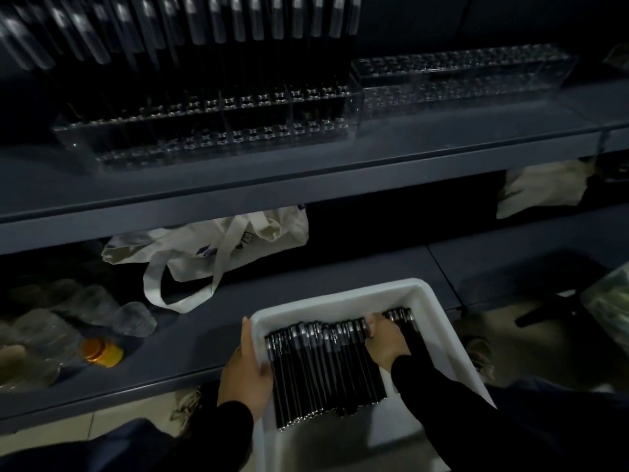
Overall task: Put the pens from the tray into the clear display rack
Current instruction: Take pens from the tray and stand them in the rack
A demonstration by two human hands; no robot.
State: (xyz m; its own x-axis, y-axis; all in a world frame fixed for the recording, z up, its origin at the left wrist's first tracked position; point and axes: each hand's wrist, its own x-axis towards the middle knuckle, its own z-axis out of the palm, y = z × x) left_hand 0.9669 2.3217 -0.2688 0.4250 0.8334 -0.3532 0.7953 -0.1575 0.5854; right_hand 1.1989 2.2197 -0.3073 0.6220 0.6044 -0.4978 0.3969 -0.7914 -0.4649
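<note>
— Dim shelving everywhere; what's nearest?
— At six o'clock, the white tray (340, 298), its left rim gripped by the left hand (245, 373). The right hand (384, 338) curls into the black pens (320, 366) lying inside.
— Risk?
— Grabbing too many could scatter them onto the lower shelf (190, 328).
— Farther?
— Cloth tote bag (211, 247), then at twelve o'clock the clear display rack (211, 131), partly filled.

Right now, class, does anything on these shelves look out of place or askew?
Yes. A cloth tote bag lies crumpled on the lower shelf, one strap trailing forward, and a clear jar with an orange lid lies tipped on its side beside it.
</note>
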